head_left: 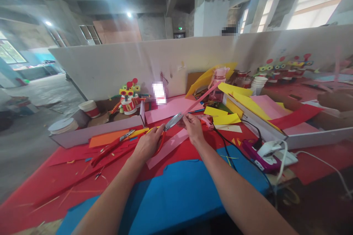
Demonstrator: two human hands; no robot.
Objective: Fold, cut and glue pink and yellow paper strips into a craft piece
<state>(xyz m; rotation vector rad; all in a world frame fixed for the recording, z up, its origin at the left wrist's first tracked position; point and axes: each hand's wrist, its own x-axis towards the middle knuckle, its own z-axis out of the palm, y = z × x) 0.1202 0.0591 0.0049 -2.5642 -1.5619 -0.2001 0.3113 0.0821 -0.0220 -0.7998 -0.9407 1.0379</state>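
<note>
Near the middle of the frame, a person's left hand (149,143) has its grip wrapped around the red handles of a pair of metal scissors (173,121), whose blades angle up and to the right. Just beside the blade tips, the right hand (193,128) holds the lower end of a pink paper strip (202,99) in a close pinch between thumb and fingers; the strip slants toward the upper right. How far the scissor blades stand apart is too small to tell. Below both hands, a wider pink paper piece (167,149) lies on the red worktop (41,191), and a large blue sheet (165,198) spreads across the bottom centre of the frame. Left of the left hand lie a red-handled utility knife (110,148) and an orange paper sheet (106,138). Farther left, a low white box (96,134) has paper-cup robot figures (128,105) and a stack of paper cups (89,109) at it. Just right of the right hand sits a pink glue gun (207,121), with yellow paper pieces (227,118) near it. A purple power strip (257,158) with a white plug (270,148) in it stands at the lower right, below a long white box (309,134) holding yellow, pink and red sheets. More robot figures (289,66) line the upper right, in front of a white partition (116,62).
</note>
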